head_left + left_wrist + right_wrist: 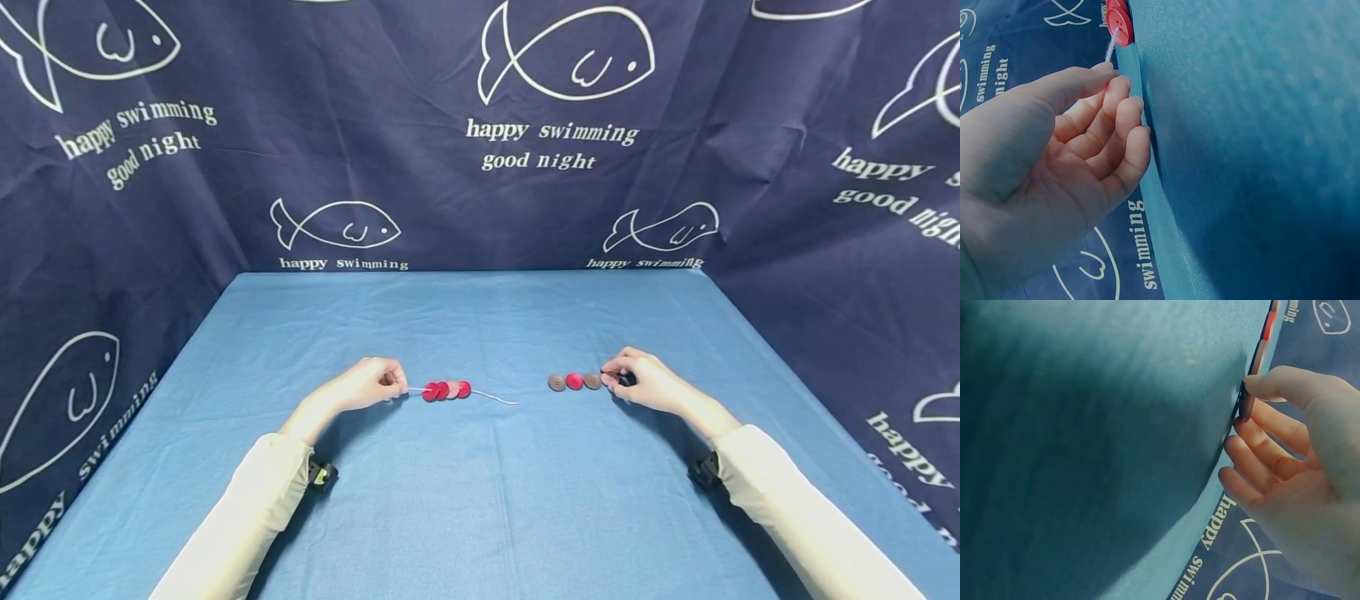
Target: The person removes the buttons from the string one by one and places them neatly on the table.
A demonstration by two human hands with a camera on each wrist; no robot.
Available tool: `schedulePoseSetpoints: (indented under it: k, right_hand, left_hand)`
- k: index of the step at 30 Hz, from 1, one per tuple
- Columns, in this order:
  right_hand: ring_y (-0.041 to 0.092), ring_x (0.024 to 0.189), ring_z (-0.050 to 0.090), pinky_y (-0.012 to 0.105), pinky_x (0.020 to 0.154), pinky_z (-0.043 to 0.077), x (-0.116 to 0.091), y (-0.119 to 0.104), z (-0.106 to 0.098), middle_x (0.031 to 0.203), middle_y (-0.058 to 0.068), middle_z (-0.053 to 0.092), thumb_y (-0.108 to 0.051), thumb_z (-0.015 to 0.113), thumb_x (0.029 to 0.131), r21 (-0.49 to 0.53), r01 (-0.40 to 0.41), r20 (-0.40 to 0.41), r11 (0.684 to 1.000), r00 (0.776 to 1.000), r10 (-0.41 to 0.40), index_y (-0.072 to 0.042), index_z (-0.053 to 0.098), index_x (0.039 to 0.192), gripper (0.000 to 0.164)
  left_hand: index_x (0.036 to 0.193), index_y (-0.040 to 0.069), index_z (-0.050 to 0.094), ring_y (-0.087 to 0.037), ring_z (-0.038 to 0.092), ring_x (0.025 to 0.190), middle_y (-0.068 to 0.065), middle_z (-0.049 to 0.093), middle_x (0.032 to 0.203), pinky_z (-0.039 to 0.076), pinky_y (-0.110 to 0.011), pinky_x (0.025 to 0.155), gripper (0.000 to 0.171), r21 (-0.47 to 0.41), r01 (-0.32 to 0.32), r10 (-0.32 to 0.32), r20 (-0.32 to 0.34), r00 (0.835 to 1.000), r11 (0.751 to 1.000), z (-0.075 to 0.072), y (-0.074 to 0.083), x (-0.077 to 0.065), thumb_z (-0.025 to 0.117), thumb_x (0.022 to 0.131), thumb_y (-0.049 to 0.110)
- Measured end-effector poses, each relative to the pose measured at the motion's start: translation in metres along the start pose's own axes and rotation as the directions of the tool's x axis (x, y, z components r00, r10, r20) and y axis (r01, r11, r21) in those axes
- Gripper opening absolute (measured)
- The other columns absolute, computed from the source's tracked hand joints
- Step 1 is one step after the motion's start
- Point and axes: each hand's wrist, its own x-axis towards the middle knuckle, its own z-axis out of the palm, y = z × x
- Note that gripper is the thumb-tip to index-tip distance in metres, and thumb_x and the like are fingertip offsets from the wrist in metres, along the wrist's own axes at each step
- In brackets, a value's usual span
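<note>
Thumb and forefinger of my left hand pinch one end of a thin white string. Red buttons and one pink button are threaded on it, overlapping in a short row just right of that hand. The string's loose tail trails off to the right beyond them. Farther right, my right hand holds a pale pink button at the right end of a row, thumb and fingers at its edge. In the right wrist view this button looks dark and partly hidden by the thumb.
Left of the pink button lie a brown button, a red button and another brown button in line. A blue cloth covers the table. Dark curtains with fish prints hang behind and at both sides.
</note>
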Motion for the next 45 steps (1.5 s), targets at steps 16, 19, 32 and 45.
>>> schedulePoseSetpoints:
  k: [16, 19, 32, 45]
  right_hand:
    - [0.021, 0.084, 0.057, 0.038, 0.074, 0.047, -0.003, 0.002, 0.006, 0.096, 0.008, 0.062, -0.005, 0.067, 0.081, -0.001, 0.002, 0.008, 1.000, 1.000, -0.002, 0.000, 0.067, 0.104, 0.023]
    - [0.022, 0.085, 0.057, 0.039, 0.074, 0.047, -0.003, 0.001, 0.006, 0.096, 0.008, 0.062, -0.005, 0.067, 0.081, 0.007, 0.007, 0.001, 1.000, 1.000, -0.007, 0.000, 0.067, 0.104, 0.024]
    - [0.028, 0.090, 0.063, 0.045, 0.080, 0.049, 0.007, -0.010, -0.005, 0.100, 0.013, 0.065, -0.005, 0.069, 0.080, 0.004, 0.077, -0.075, 0.997, 0.994, -0.076, 0.002, 0.066, 0.104, 0.026]
    - [0.026, 0.093, 0.063, 0.044, 0.080, 0.049, 0.027, -0.027, -0.001, 0.101, 0.010, 0.065, -0.008, 0.071, 0.081, 0.045, 0.135, -0.132, 0.990, 0.983, -0.129, 0.001, 0.066, 0.106, 0.027]
  left_hand:
    - [0.084, 0.005, 0.063, -0.009, 0.059, 0.062, -0.004, 0.066, 0.074, 0.048, -0.021, 0.059, 0.005, 0.001, -0.020, 0.020, -0.033, 0.999, 1.000, 0.002, -0.001, -0.001, 0.059, 0.088, 0.006]
    - [0.084, 0.005, 0.063, -0.010, 0.060, 0.062, -0.004, 0.066, 0.074, 0.048, -0.022, 0.058, 0.005, -0.005, -0.022, 0.022, -0.035, 0.999, 1.000, 0.002, -0.001, -0.001, 0.059, 0.088, 0.006]
    - [0.083, 0.008, 0.065, -0.004, 0.053, 0.059, 0.000, 0.065, 0.070, 0.046, -0.021, 0.061, 0.004, 0.032, -0.059, 0.062, -0.086, 0.994, 0.998, 0.000, -0.002, 0.003, 0.065, 0.085, 0.011]
    - [0.083, 0.008, 0.064, -0.007, 0.058, 0.059, -0.001, 0.066, 0.070, 0.047, -0.020, 0.061, 0.004, 0.006, -0.062, 0.062, -0.095, 0.994, 0.998, 0.001, -0.004, 0.003, 0.065, 0.085, 0.011]
